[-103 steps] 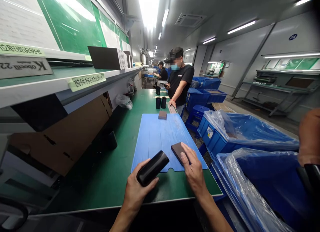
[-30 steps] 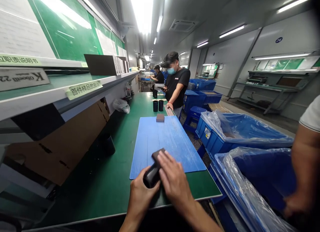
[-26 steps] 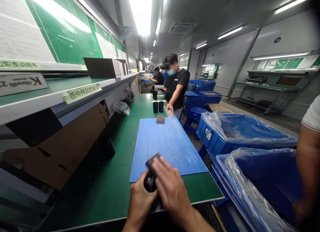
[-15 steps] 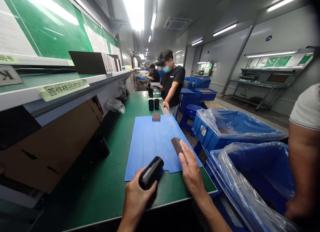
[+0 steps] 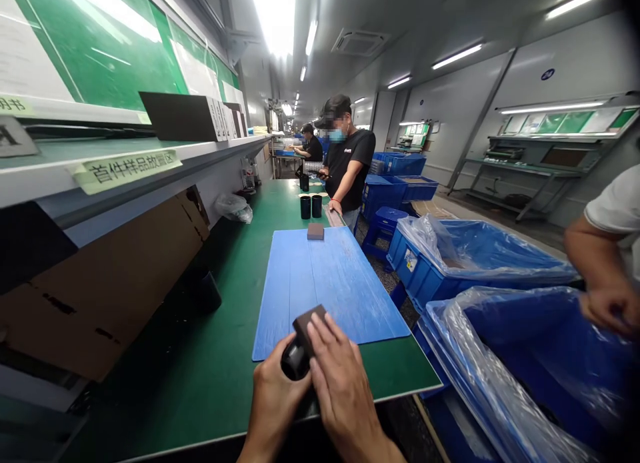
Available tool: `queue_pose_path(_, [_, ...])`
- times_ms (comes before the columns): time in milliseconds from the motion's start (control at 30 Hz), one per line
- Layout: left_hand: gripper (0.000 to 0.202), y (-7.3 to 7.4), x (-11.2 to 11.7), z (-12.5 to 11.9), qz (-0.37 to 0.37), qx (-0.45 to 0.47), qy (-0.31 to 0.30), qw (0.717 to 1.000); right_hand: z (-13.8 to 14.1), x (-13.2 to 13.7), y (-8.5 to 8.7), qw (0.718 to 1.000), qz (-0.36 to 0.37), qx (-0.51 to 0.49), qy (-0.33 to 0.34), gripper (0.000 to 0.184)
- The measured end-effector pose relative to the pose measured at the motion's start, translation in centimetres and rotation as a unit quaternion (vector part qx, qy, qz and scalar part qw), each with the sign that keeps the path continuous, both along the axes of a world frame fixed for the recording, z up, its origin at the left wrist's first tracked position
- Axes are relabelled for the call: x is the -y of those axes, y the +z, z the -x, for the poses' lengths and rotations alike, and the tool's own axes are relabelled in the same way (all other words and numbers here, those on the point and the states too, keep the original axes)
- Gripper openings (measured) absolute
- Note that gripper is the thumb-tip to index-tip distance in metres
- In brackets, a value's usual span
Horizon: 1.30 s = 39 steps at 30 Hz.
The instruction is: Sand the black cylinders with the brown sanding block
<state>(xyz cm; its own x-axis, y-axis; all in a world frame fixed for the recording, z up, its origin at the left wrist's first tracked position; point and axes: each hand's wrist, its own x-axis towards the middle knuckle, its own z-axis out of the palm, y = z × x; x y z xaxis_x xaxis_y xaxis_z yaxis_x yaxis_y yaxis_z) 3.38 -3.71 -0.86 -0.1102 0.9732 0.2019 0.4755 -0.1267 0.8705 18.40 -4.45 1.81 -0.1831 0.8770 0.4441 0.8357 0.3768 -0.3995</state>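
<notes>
My left hand (image 5: pixel 276 398) grips a glossy black cylinder (image 5: pixel 295 360), which is mostly hidden by my fingers. My right hand (image 5: pixel 341 384) holds a dark brown rectangular block (image 5: pixel 309 323) against the cylinder's upper end. Both hands are close together above the near edge of a blue plastic mat (image 5: pixel 333 283). A second brown block (image 5: pixel 315 231) lies at the mat's far end. Beyond the mat, two black cylinders (image 5: pixel 311 206) stand upright on the green bench.
The green workbench (image 5: pixel 165 390) runs ahead, with a shelf above on the left. A co-worker (image 5: pixel 347 163) stands at the bench's far right side. Another person's arm (image 5: pixel 600 250) reaches over plastic-lined blue crates (image 5: pixel 480 256) on my right.
My right hand has lifted the brown block off the mat and brought it to the cylinder's end. My hands have closed together. The nearby person's arm has risen above the crate.
</notes>
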Motion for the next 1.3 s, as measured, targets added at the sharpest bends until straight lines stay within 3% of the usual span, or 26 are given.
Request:
queue_pose_path(100, [0.052, -0.2, -0.1, 0.0, -0.01, -0.002, 0.002, 1.0, -0.2, 0.0, -0.3, 1.0, 0.015, -0.011, -0.02, 0.054])
queue_pose_path(200, [0.05, -0.2, 0.1, 0.0, -0.012, 0.002, -0.008, 1.0, -0.6, 0.0, -0.3, 1.0, 0.01, -0.01, 0.007, 0.057])
queue_pose_path(367, [0.048, -0.3, 0.2, 0.0, -0.029, -0.005, 0.011, 1.0, -0.8, -0.1, 0.5, 0.999, 0.024, -0.039, -0.017, 0.053])
queue_pose_path(533, [0.049, -0.5, 0.1, 0.2, -0.022, 0.007, 0.001, 1.0, -0.8, 0.5, 0.2, 0.999, 0.011, -0.024, 0.04, 0.061])
queue_pose_path(667, [0.051, -0.3, 0.0, 0.2, -0.013, 0.0, 0.009, 1.0, -2.8, -3.6, -0.6, 0.996, 0.04, -0.077, -0.029, 0.048])
queue_pose_path(800, [0.055, 0.1, 0.1, 0.4, 0.001, 0.016, 0.007, 1.0, -5.5, -6.9, -1.1, 0.995, 0.029, -0.091, -0.025, 0.043])
queue_pose_path(900, [0.057, 0.4, 0.2, 0.6, 0.001, 0.026, -0.009, 1.0, -6.3, -6.0, -1.4, 0.992, 0.006, -0.116, -0.039, 0.045])
queue_pose_path(1000, [0.057, 0.7, 0.3, 0.8, -0.003, 0.032, -0.026, 0.999, -5.5, -3.8, -1.4, 0.972, -0.011, -0.229, -0.06, 0.047])
queue_pose_path(1100, [0.056, 0.8, 0.4, 0.7, -0.007, 0.038, -0.038, 0.999, -3.4, -1.7, -1.3, 0.941, 0.052, -0.334, -0.025, 0.057])
queue_pose_path(1233, [0.054, 0.8, 0.8, 0.7, -0.014, 0.049, -0.063, 0.997, -0.8, -0.5, -1.2, 0.935, 0.093, -0.342, -0.029, 0.089])
queue_pose_path(1300, [0.054, 0.8, 0.9, 0.9, -0.023, 0.048, -0.068, 0.996, -0.4, -0.4, -0.9, 0.93, 0.096, -0.351, -0.038, 0.081])
